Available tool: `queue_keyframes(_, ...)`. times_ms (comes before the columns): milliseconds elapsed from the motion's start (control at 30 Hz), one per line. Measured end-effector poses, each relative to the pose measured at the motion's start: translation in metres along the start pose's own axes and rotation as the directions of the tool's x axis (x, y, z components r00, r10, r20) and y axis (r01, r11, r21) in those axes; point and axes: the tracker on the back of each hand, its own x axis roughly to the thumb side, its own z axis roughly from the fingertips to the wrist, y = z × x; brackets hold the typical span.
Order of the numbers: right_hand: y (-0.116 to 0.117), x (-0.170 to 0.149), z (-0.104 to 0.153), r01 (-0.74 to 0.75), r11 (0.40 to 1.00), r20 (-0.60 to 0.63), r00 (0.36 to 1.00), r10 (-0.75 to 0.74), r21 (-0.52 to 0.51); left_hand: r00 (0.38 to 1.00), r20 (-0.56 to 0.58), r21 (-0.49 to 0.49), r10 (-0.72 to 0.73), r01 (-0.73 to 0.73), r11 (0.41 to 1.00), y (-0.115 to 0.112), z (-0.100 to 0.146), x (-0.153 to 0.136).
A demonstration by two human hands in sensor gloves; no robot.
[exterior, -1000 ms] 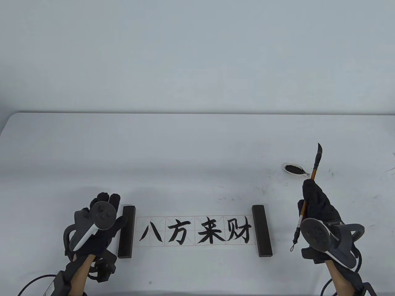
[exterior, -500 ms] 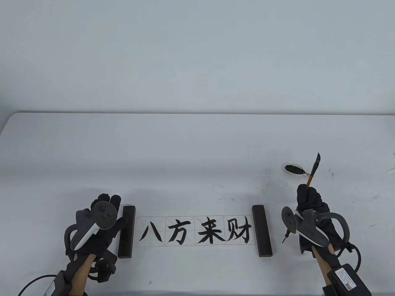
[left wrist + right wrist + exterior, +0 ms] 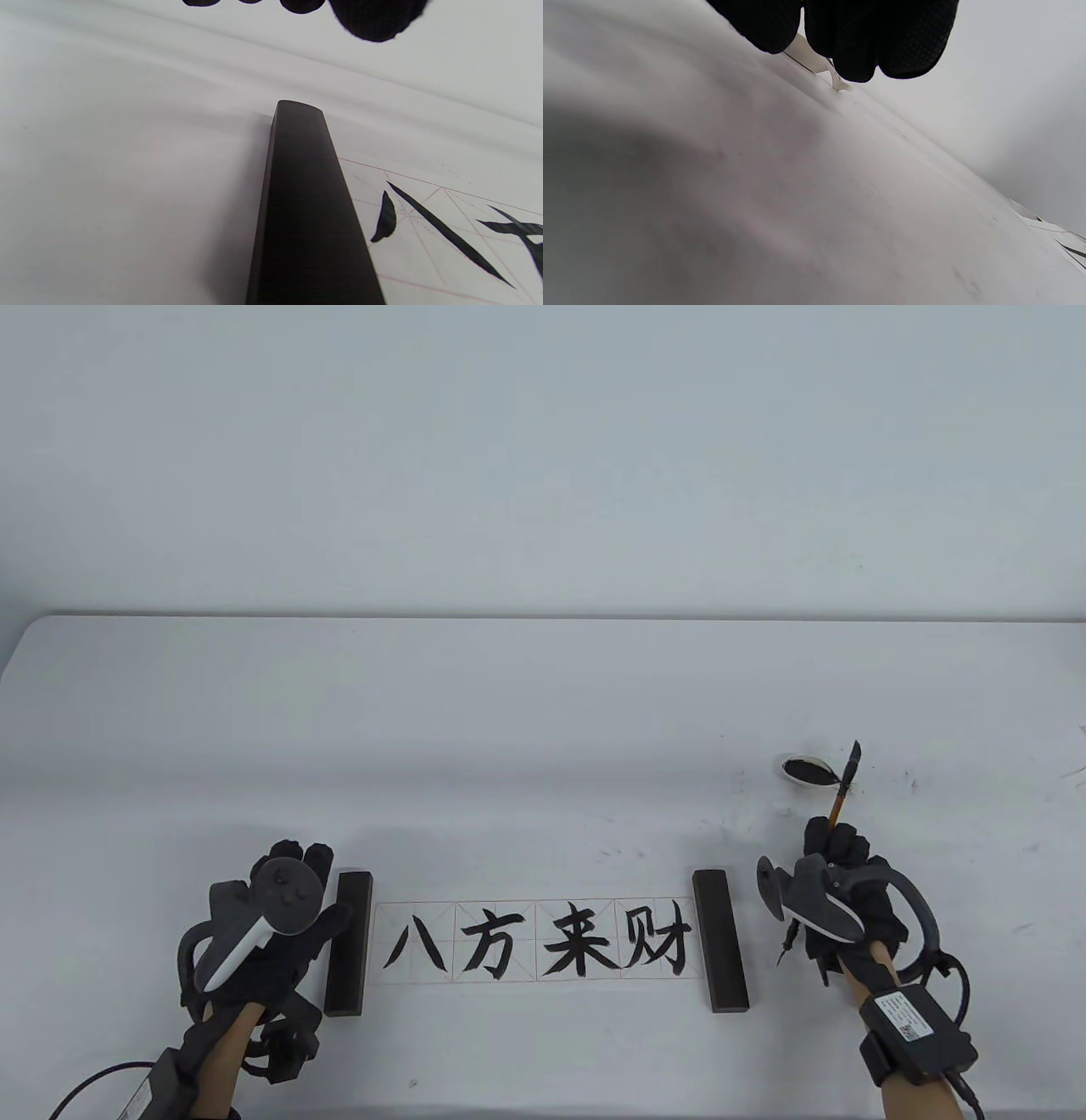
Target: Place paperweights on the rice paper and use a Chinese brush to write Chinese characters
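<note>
Rice paper (image 3: 534, 946) lies at 6 o'clock on the counter (image 3: 543, 712), fully lettered, a paperweight (image 3: 348, 943) at each end. Right hand (image 3: 836, 891) grips the brush (image 3: 844, 789); left hand (image 3: 271, 916) rests spread beside the left paperweight. Judged step: writing finished; next, lay the brush down by the ink dish (image 3: 806, 770).

Rice paper (image 3: 534, 942) inked, four characters; dark paperweights (image 3: 348, 943) both ends; brush (image 3: 845, 785) upright.
</note>
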Motion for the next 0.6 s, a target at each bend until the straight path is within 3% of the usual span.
queue_keyframes(600,0.0054,-0.0036,-0.0062,-0.082,0.992,0.027,0.996,0.080,0.093,1.000,-0.010,-0.030,0.006,-0.006,1.000,-0.0009,-0.0006,0.0009)
